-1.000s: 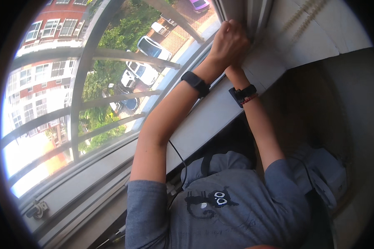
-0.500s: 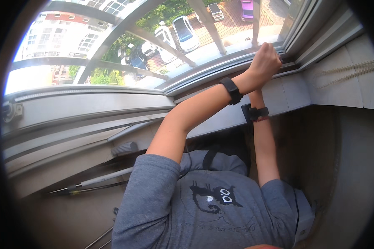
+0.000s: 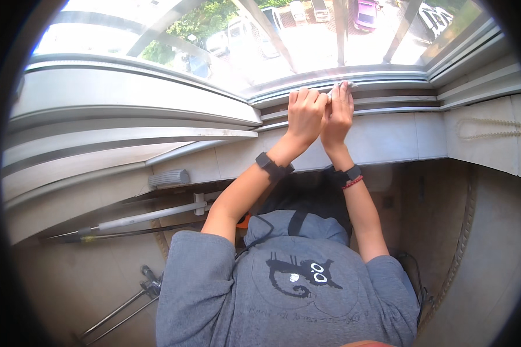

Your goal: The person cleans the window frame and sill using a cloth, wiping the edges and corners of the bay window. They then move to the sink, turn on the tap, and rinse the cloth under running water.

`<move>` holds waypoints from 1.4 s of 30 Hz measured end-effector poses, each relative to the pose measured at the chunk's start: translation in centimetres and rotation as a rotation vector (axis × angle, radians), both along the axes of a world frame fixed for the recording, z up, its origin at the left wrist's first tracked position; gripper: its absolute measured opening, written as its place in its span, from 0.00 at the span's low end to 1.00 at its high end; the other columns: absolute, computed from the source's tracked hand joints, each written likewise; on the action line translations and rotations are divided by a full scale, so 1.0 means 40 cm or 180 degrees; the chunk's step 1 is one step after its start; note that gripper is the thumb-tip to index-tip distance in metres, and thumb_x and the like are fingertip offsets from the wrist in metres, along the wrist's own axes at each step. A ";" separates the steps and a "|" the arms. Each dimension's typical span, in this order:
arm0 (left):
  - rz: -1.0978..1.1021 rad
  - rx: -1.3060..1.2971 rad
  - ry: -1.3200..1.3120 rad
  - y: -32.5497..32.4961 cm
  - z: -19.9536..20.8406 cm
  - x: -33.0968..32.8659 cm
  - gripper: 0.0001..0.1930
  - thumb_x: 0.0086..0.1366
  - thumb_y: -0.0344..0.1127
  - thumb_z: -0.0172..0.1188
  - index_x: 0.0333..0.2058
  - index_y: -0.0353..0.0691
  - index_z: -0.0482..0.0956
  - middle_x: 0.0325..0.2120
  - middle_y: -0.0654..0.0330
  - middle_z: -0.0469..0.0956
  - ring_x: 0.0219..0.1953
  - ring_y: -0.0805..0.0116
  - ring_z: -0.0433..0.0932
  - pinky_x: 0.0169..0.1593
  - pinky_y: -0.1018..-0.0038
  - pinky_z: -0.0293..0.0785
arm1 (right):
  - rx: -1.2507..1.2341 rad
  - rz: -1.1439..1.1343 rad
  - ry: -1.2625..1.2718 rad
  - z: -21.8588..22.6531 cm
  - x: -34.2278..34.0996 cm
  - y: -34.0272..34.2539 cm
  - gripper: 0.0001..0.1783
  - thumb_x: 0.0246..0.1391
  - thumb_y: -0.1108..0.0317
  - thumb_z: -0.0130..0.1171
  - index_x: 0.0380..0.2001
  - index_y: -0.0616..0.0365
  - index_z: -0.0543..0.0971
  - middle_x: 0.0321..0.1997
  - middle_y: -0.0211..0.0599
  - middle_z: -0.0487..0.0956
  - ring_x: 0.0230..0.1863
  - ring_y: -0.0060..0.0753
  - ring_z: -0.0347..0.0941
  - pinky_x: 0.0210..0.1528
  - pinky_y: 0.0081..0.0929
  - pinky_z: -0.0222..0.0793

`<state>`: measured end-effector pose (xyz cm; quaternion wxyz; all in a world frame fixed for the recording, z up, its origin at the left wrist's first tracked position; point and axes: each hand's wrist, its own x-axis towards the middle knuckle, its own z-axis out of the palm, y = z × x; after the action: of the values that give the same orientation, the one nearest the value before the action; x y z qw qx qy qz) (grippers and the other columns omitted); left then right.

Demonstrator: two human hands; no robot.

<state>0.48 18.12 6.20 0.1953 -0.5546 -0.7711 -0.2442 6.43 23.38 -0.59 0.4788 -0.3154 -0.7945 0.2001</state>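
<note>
Grey fabric covers the person's torso as a printed shirt (image 3: 202, 295). Beyond it, the left hand (image 3: 305, 114) has curled fingers, and whether it grips anything cannot be told. Just beside it, the right hand (image 3: 338, 117) holds a crumpled white cloth (image 3: 333, 91) at the window track (image 3: 399, 100). Past slanted bars (image 3: 341, 34) stands a purple car (image 3: 365, 15).

A grey ribbed piece (image 3: 169, 177) lies on the left end of the pale windowsill (image 3: 382, 137).
</note>
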 end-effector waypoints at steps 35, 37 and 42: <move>0.1894 0.1219 -0.2484 -0.210 -0.111 -0.019 0.10 0.56 0.27 0.59 0.37 0.36 0.72 0.25 0.58 0.78 0.21 0.69 0.70 0.29 0.74 0.68 | 0.1085 0.1845 -0.0349 0.062 -0.134 -0.117 0.18 0.37 0.73 0.57 0.37 0.65 0.77 0.41 0.40 0.75 0.41 0.37 0.72 0.43 0.30 0.68; 0.1868 0.1107 -0.2075 -0.228 -0.128 -0.027 0.10 0.57 0.26 0.56 0.39 0.37 0.72 0.26 0.54 0.77 0.24 0.61 0.74 0.30 0.69 0.70 | 0.1079 0.2123 -0.0356 0.066 -0.150 -0.129 0.20 0.37 0.73 0.58 0.38 0.66 0.77 0.42 0.39 0.75 0.41 0.34 0.72 0.43 0.27 0.68; 0.1898 0.0948 -0.1885 -0.231 -0.129 -0.028 0.08 0.56 0.25 0.56 0.36 0.37 0.71 0.25 0.52 0.77 0.27 0.54 0.76 0.31 0.66 0.71 | 0.1106 0.2280 -0.0434 0.061 -0.153 -0.128 0.19 0.39 0.75 0.57 0.40 0.64 0.77 0.45 0.37 0.74 0.41 0.35 0.72 0.44 0.28 0.69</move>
<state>-0.64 8.89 1.04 0.1056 -0.1800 -0.8764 -0.4340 0.30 18.28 1.85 0.3711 0.0545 -0.9061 0.1956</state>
